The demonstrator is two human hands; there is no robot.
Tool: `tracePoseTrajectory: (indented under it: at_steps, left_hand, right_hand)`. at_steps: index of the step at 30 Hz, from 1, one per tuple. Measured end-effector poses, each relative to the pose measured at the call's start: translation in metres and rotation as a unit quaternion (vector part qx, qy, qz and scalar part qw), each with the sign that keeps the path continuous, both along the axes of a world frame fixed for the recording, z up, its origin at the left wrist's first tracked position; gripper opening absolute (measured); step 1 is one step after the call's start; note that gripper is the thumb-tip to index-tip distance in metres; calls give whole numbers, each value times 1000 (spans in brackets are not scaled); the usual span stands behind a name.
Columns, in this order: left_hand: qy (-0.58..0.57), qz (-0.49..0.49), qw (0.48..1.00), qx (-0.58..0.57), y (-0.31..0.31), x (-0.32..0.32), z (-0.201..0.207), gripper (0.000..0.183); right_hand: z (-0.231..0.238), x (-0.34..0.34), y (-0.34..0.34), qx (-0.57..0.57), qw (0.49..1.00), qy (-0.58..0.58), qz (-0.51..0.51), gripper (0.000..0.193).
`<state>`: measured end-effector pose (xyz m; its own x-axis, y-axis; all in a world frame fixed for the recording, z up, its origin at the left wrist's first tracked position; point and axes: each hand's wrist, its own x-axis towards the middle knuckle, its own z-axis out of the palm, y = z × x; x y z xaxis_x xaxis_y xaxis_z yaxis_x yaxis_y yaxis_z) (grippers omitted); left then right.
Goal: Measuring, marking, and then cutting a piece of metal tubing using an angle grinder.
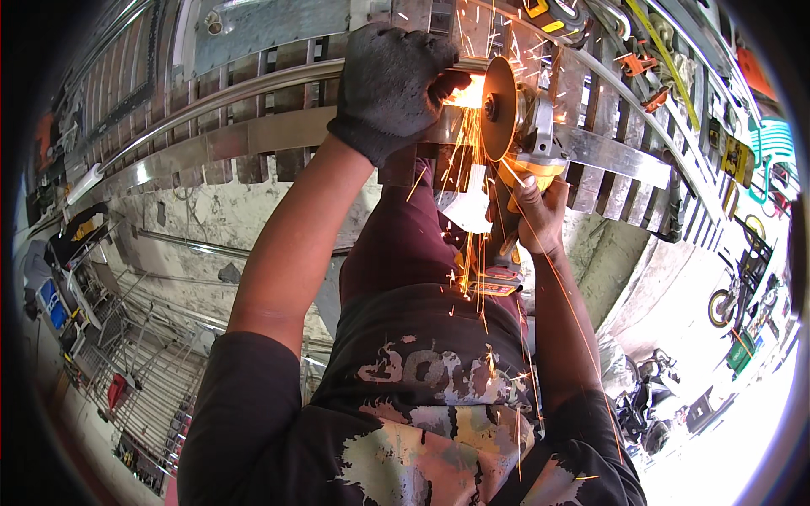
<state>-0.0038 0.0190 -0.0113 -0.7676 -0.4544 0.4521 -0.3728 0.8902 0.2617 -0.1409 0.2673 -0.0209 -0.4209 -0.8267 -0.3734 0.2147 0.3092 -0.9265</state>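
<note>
1. Tube point(287, 78) of bright metal runs from the left of the frame to the upper centre, across the slatted worktop point(629, 126).
2. The left hand point(388, 88), in a dark glove, is at upper centre, its fingers clamped around the tube near the cutting spot.
3. The right hand point(544, 219), bare, is right of centre, its fingers wrapped on the yellow grinder point(547, 167).
4. The grinder's disc point(499, 110) stands on edge just right of the glove; sparks point(471, 143) pour down the centre, and glare hides the exact contact.
5. A flat bar point(278, 131) lies below the tube, left of the glove.
6. A tape measure point(557, 15) sits at the top edge, right of centre; orange clamps point(637, 65) are at upper right.
7. At lower left is a wire rack point(148, 384); a red thing point(116, 392) shows there, inside or in front, I cannot tell.
8. A green box point(741, 352) is at lower right, its contents hidden.
</note>
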Motion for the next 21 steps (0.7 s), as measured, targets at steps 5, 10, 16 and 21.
tracePoseTrajectory:
  at_steps: [5, 10, 16, 21]
  left_hand:
    - [7, -15, 1000, -13, -1, 1, -11, 26]
    - [1, -28, 1000, 7, -3, 3, -10, 29]
    - [-1, -22, 1000, -16, -4, 2, -16, 31]
    - [33, -28, 999, -32, -4, 2, -15, 31]
  right_hand:
    - [11, -1, -5, -26, 998, -55, 33, 60]
    - [9, 0, -2, -8, 999, -49, 0, 58]
    - [7, 1, -2, -6, 999, -20, -26, 58]
    - [6, 0, -3, -15, 998, -62, 4, 56]
